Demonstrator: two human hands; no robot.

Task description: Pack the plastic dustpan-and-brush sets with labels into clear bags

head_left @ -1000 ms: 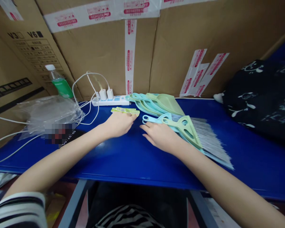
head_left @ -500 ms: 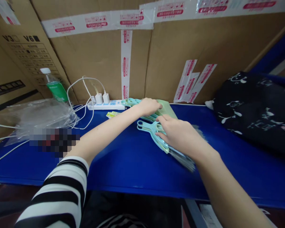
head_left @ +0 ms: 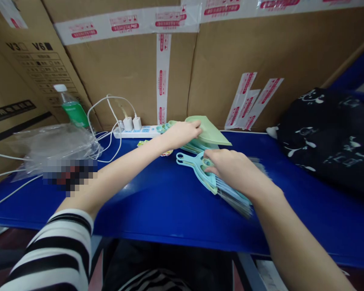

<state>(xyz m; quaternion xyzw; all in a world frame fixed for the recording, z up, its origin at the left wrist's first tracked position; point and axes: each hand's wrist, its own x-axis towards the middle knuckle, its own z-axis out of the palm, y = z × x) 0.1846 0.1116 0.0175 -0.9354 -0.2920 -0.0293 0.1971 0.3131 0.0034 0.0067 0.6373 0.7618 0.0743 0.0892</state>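
Note:
My left hand [head_left: 183, 132] reaches across to a stack of pale green and blue plastic dustpans [head_left: 210, 135] at the back of the blue table [head_left: 157, 202]; its fingers grip the top green dustpan, whose edge is lifted off the stack. My right hand [head_left: 230, 169] is closed on the handles of a stack of small blue and green brushes [head_left: 200, 169] lying in front of the dustpans. A few green label cards [head_left: 144, 143] lie just behind my left forearm.
A white power strip [head_left: 139, 131] with chargers and cables sits against the cardboard boxes [head_left: 133, 68] at the back. Left are clear plastic bags [head_left: 54, 145] and a green bottle [head_left: 71, 107]. A black patterned bag [head_left: 330, 133] lies at the right.
My left hand left the label cards, crossed to the dustpan stack and has raised the top green dustpan. My right hand moved up over the brush handles and closed on them.

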